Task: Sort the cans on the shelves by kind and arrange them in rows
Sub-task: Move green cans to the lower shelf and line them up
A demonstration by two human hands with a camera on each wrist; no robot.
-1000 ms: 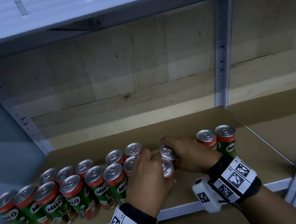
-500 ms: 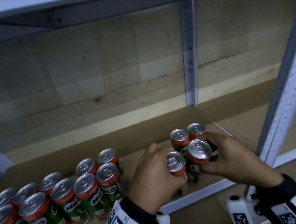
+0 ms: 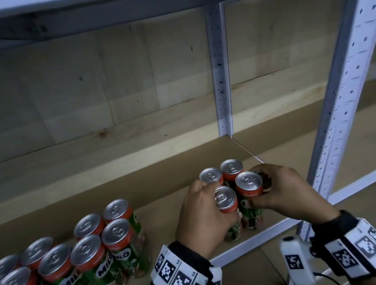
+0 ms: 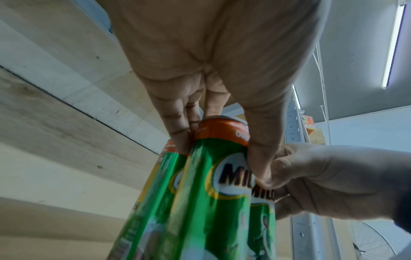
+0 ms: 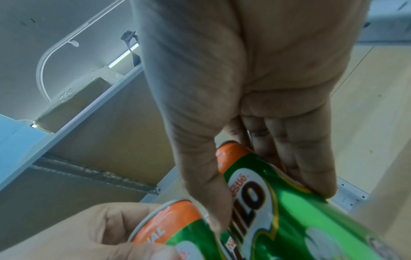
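Head view: left hand point(image 3: 201, 216) grips one Milo can point(image 3: 227, 206); right hand point(image 3: 285, 191) grips a second can point(image 3: 249, 188). Both stand beside the shelf's front post point(image 3: 337, 99), just in front of two more cans; the main rows are well left of it.
Left wrist view: thumb and fingers point(image 4: 177, 121) pinch the can point(image 4: 213, 184) just under its rim.
Right wrist view: thumb and fingers point(image 5: 311, 158) wrap the upper wall of the can point(image 5: 278, 202).
Handling: likely rigid, smooth, slippery, top-heavy; hold the upper side wall.

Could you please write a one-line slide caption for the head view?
Left hand and right hand each grip a Milo can beside two more on the shelf.
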